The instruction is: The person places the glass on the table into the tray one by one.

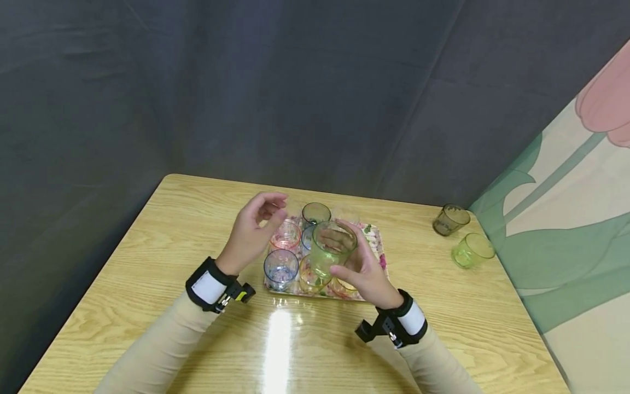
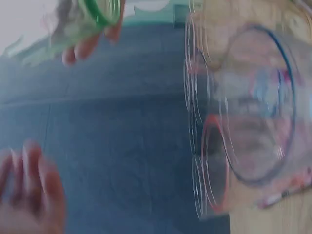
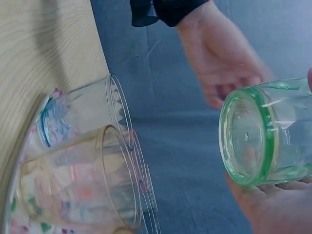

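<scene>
In the head view my right hand (image 1: 365,272) grips a clear green glass (image 1: 328,254), held above a floral tray (image 1: 376,241). The right wrist view shows the thick base of this glass (image 3: 248,136), with fingers round its side. My left hand (image 1: 253,232) is raised over the tray's left side, fingers loosely bent and holding nothing. Below the hands, several tinted glasses stand close together on the tray: a blue-rimmed glass (image 1: 281,271), a red-rimmed glass (image 1: 286,236), a dark glass (image 1: 316,212) and a yellow glass (image 1: 311,278), the last partly hidden by the green glass.
On the table's right side a grey-brown glass (image 1: 449,220) and another green glass (image 1: 470,251) lie tilted near the edge. A dark curtain (image 1: 295,98) hangs behind the wooden table (image 1: 197,219). A flower-patterned cloth (image 1: 581,230) borders the right.
</scene>
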Demonstrator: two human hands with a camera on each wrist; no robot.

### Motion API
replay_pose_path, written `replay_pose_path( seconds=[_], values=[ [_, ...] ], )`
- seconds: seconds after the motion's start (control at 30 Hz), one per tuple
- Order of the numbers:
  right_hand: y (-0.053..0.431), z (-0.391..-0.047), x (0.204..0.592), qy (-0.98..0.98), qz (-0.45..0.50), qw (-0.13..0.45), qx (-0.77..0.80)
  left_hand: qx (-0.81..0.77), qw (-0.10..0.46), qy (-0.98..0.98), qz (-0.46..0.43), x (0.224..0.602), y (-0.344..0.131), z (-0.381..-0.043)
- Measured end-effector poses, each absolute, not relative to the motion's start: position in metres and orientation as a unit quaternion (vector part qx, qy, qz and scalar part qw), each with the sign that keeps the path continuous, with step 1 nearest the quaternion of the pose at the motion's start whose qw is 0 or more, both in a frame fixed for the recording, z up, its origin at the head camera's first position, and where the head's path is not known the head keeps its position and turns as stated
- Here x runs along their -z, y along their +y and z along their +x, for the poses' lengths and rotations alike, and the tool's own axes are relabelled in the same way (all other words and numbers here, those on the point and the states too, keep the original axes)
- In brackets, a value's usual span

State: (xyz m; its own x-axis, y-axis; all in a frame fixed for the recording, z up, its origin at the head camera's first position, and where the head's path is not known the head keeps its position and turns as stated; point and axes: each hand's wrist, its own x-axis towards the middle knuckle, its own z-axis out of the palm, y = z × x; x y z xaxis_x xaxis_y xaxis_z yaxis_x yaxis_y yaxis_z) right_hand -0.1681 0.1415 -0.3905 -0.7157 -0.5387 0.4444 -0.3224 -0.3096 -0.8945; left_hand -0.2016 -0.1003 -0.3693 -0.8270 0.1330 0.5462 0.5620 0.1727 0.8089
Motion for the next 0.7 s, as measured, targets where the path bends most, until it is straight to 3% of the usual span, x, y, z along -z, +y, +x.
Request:
replay_pose_path(
  seconds=[0.1, 0.2, 0.53, 0.7],
  values=[
    [0.148, -0.167, 0.390, 0.595, -0.365, 0.065, 0.714, 0.564, 0.239, -0.777, -0.145, 0.384, -0.114, -0.214],
    [0.159, -0.165, 0.391, 0.608, -0.352, 0.061, 0.709, 0.535, 0.233, -0.810, -0.062, 0.400, -0.127, -0.224],
    [0.205, -0.160, 0.394, 0.625, -0.333, 0.016, 0.706, 0.475, -0.076, -0.877, 0.001, 0.470, -0.141, -0.231],
    [0.224, -0.160, 0.396, 0.647, -0.309, -0.012, 0.697, 0.485, -0.115, -0.867, -0.003, 0.485, -0.135, -0.229]
  ],
)
